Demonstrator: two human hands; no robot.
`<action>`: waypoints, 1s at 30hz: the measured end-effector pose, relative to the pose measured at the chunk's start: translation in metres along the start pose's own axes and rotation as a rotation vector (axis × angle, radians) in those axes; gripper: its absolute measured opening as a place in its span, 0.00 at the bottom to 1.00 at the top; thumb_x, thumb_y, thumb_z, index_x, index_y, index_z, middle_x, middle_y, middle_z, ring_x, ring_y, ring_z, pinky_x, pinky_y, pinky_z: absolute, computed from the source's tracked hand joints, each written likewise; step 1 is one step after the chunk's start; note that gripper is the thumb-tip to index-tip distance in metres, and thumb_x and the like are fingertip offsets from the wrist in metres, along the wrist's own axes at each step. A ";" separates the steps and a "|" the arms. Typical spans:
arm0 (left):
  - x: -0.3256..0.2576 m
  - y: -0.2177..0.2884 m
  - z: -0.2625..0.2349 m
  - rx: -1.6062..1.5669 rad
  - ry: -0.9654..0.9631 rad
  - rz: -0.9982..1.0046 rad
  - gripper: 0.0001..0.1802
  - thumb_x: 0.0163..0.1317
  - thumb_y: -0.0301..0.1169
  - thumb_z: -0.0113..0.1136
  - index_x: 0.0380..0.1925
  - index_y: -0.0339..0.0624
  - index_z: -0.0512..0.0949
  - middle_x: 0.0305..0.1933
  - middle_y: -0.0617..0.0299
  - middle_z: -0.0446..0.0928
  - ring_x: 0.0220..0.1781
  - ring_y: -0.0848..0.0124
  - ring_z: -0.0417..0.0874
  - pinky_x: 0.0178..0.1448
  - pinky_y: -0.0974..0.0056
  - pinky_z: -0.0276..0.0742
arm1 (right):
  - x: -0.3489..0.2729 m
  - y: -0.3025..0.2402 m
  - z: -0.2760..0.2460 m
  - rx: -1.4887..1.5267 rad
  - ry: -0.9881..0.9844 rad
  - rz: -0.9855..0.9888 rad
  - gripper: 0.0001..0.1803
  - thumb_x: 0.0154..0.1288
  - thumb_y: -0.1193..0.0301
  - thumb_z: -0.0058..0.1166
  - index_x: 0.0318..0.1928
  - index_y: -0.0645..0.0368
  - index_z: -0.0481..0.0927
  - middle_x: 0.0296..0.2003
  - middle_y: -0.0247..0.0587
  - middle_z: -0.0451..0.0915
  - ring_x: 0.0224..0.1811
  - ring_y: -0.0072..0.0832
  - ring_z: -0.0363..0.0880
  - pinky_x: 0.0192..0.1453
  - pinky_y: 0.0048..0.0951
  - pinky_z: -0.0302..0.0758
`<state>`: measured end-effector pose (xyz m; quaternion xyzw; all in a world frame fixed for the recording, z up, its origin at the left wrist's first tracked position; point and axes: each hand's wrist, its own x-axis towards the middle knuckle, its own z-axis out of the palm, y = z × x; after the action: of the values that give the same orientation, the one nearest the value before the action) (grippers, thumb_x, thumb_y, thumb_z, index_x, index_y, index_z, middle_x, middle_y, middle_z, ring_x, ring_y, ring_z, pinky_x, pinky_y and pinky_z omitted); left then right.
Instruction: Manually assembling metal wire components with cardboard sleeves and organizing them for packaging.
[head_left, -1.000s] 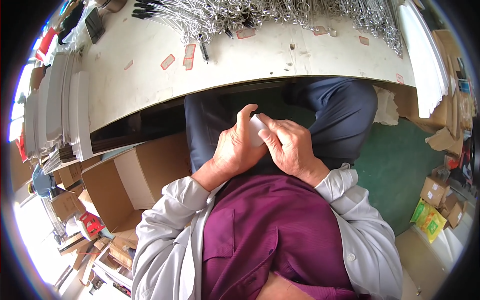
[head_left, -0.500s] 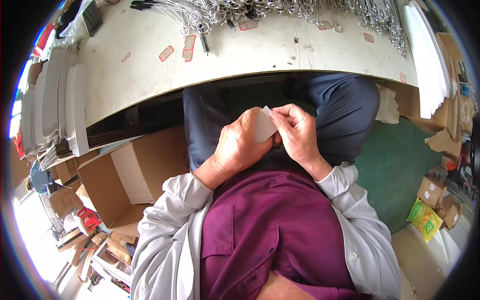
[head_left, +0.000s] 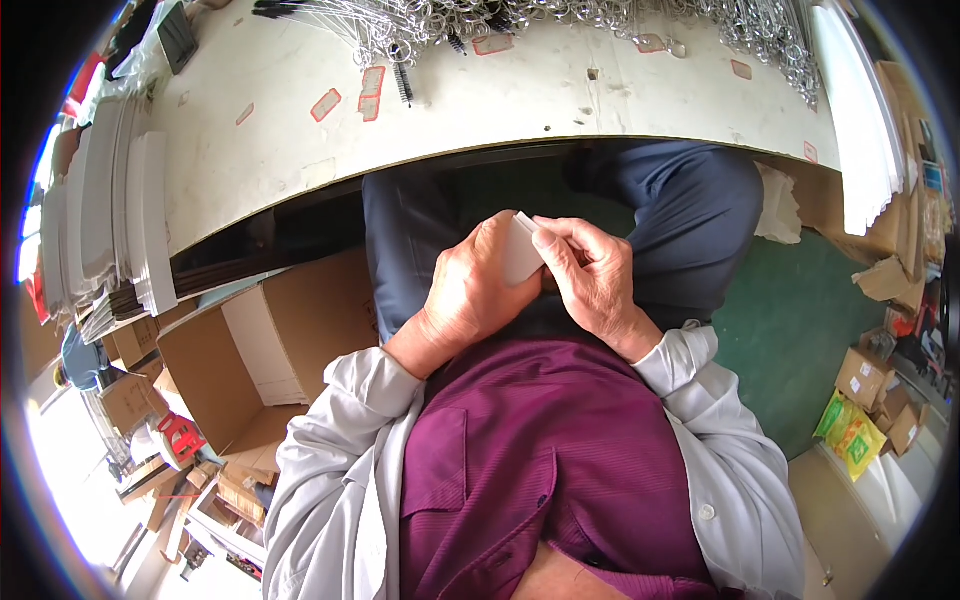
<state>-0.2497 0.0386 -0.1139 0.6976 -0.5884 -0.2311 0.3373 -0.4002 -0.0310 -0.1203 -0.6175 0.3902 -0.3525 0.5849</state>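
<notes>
Above my lap, close to the table's near edge, both hands meet around a small stack of white cards. My left hand is closed around the stack's left side, its thumb lying along the face. The fingers of my right hand are bent, and its thumb presses at the stack's upper right edge. Layered edges show at the top corner, while the lower part is hidden by my fingers.
A heap of wire-handled brushes lies along the far side of the white table. Tall stacks of white sheets stand at left and right. An open cardboard box sits left of my legs.
My right thumb and fingers have shifted slightly at the top edge of the cards. The stack has tilted, so its layered edge shows more. My left hand keeps its hold.
</notes>
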 end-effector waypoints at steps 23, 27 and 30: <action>0.003 -0.006 -0.013 -0.032 -0.024 -0.034 0.34 0.52 0.32 0.75 0.60 0.35 0.73 0.48 0.40 0.83 0.48 0.42 0.87 0.48 0.49 0.86 | 0.007 0.001 0.006 -0.112 -0.162 -0.085 0.23 0.74 0.73 0.61 0.66 0.66 0.77 0.44 0.53 0.89 0.44 0.28 0.89 0.48 0.29 0.83; -0.013 -0.005 -0.054 0.083 -0.133 -0.100 0.39 0.50 0.34 0.80 0.61 0.35 0.72 0.48 0.41 0.83 0.48 0.44 0.87 0.50 0.50 0.86 | 0.032 -0.011 -0.001 -0.016 -0.129 0.030 0.20 0.75 0.73 0.59 0.63 0.67 0.79 0.39 0.43 0.88 0.37 0.17 0.84 0.40 0.26 0.82; -0.019 -0.003 -0.087 0.154 -0.061 -0.148 0.36 0.53 0.39 0.77 0.59 0.37 0.72 0.45 0.45 0.83 0.44 0.45 0.88 0.45 0.50 0.87 | 0.056 -0.026 -0.008 -0.230 -0.108 -0.234 0.15 0.73 0.74 0.61 0.56 0.68 0.82 0.34 0.43 0.87 0.32 0.23 0.85 0.37 0.28 0.81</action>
<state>-0.1883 0.0743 -0.0597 0.7556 -0.5612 -0.2306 0.2466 -0.3810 -0.0842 -0.0952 -0.7397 0.3214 -0.3377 0.4854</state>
